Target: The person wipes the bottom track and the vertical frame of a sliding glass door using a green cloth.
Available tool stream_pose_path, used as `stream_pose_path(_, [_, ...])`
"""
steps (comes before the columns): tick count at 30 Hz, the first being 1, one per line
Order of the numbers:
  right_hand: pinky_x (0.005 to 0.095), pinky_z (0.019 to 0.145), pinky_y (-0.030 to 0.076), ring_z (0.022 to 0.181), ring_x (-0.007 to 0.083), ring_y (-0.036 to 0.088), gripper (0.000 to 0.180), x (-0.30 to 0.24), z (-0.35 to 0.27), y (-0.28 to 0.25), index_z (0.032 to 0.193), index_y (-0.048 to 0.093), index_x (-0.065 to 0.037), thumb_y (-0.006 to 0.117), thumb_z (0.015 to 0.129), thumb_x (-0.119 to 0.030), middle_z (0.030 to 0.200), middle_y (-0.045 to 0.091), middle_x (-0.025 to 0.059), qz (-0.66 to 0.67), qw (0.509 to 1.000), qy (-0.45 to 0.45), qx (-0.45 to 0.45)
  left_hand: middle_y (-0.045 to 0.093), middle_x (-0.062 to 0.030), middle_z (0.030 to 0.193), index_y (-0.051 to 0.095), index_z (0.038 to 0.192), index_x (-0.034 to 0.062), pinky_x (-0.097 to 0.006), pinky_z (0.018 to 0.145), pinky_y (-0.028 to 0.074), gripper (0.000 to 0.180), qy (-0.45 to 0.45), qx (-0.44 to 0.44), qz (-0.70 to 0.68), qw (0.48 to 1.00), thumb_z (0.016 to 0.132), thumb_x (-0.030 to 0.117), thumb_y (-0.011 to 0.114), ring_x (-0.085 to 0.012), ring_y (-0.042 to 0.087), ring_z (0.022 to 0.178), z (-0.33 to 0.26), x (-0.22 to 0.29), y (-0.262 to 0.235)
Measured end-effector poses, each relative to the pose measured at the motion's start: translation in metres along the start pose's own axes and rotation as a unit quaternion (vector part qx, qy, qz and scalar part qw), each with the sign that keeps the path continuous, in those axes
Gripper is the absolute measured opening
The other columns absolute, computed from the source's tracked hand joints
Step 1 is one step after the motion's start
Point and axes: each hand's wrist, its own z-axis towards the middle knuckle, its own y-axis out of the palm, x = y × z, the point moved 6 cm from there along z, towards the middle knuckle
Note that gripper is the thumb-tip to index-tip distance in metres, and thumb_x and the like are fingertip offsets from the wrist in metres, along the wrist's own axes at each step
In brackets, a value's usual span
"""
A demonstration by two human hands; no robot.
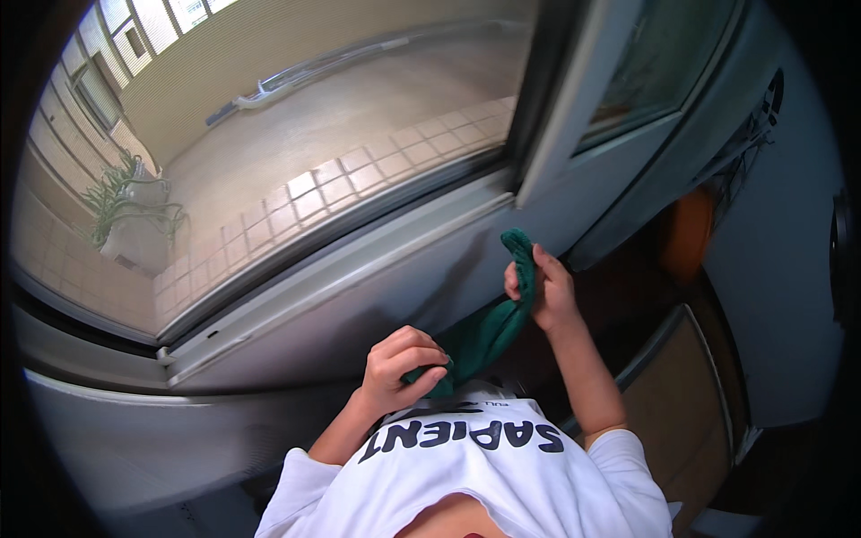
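Green cloth (491,334) stretched between both hands, centre of frame, below window sill (359,269). Long axis diagonal: lower end clenched in left hand (399,368), upper end pinched by right hand (543,291).

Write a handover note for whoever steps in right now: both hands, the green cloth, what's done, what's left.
Left hand: closed on the lower end of the green cloth, near the chest.
Right hand: gripping the cloth's upper end, raised in front of the grey window frame.
The cloth is stretched between the two hands, off every surface and not touching the frame or the window pane.
Done: cloth picked up and held in both hands.
Left: the pictures show no wiping contact yet; whether the frame or glass has been cleaned cannot be told.
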Motion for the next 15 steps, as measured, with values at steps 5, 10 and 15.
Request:
stream_pose_path(5, [0.0375, 0.083, 0.050, 0.093, 0.0279, 0.061, 0.037, -0.012, -0.022, -0.020, 0.121, 0.054, 0.001, 0.048, 0.098, -0.028, 0.113, 0.063, 0.0203, 0.112, 0.992, 0.013, -0.058, 0.063, -0.0117, 0.090, 0.065, 0.093, -0.0010, -0.032, 0.072, 0.051, 0.015, -0.186, 0.026, -0.019, 0.982, 0.080, 0.004, 0.070, -0.0250, 0.064, 0.082, 0.027, -0.014, 0.067])
stream_pose_path(10, [0.0394, 0.107, 0.038, 0.128, 0.0269, 0.048, 0.055, -0.021, -0.033, -0.001, 0.146, 0.033, -0.003, 0.051, 0.095, -0.009, 0.143, 0.044, 0.0195, 0.021, 0.984, -0.020, -0.176, 0.064, -0.0076, 0.088, 0.065, 0.101, -0.0025, -0.030, 0.073, 0.051, 0.019, -0.308, 0.055, -0.073, 0.947, 0.085, 0.008, 0.068, -0.0181, 0.062, 0.081, 0.032, -0.040, 0.125])
stream_pose_path(15, [0.0324, 0.100, 0.041, 0.116, 0.0199, 0.054, 0.056, -0.022, -0.024, -0.006, 0.143, 0.037, 0.000, 0.059, 0.092, -0.009, 0.129, 0.056, 0.0124, -0.117, 0.973, -0.028, -0.199, 0.066, -0.0018, 0.096, 0.065, 0.108, -0.0019, -0.024, 0.077, 0.051, 0.020, -0.374, 0.222, -0.266, 0.860, 0.093, 0.009, 0.060, -0.0079, 0.060, 0.086, 0.004, -0.034, 0.114])
